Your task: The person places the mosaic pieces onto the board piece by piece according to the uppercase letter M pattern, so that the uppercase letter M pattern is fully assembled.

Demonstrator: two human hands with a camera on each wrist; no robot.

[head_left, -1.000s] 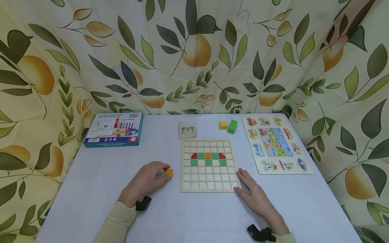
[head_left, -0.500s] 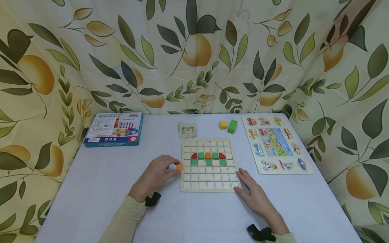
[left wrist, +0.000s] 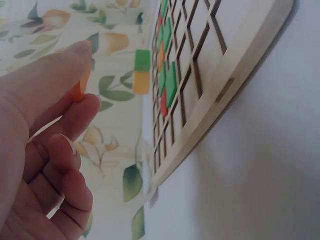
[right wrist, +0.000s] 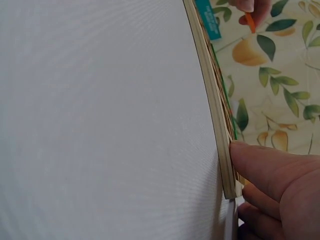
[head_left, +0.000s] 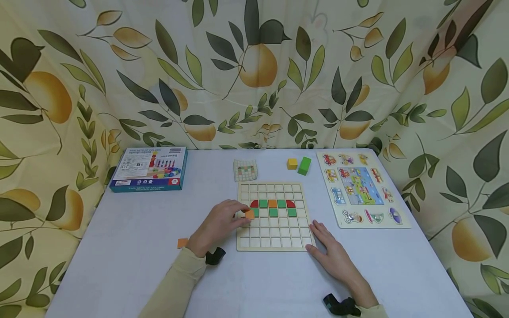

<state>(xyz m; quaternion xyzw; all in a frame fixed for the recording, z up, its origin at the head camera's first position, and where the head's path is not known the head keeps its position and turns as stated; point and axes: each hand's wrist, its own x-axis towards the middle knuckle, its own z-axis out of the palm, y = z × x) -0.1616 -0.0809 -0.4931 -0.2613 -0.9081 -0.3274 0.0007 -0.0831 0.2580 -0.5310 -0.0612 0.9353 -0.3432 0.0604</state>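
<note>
My left hand (head_left: 218,224) pinches a thin orange square tile (head_left: 249,215) between thumb and fingertips, over the left side of the wooden grid board (head_left: 262,243). In the left wrist view the tile (left wrist: 83,84) is seen edge-on, lifted clear of the board, with the other fingers curled below. Set in the grid are a row of red, green and orange pieces (head_left: 272,203) and green squares (head_left: 273,212) under it. My right hand (head_left: 333,256) rests at the board's near right corner, fingers extended along the edge. Its thumb (right wrist: 255,162) lies on the corner in the right wrist view.
Another orange tile (head_left: 182,243) lies on the table beside the left wrist. Behind the board are a small pattern card (head_left: 245,170), a yellow block (head_left: 292,164) and a green block (head_left: 304,166). A boxed set (head_left: 149,170) stands back left; a picture puzzle board (head_left: 362,190) lies at right.
My left hand has carried the orange tile rightward from the table to over the board's left side. The orange tile on the table has come into sight. The right hand stays put.
</note>
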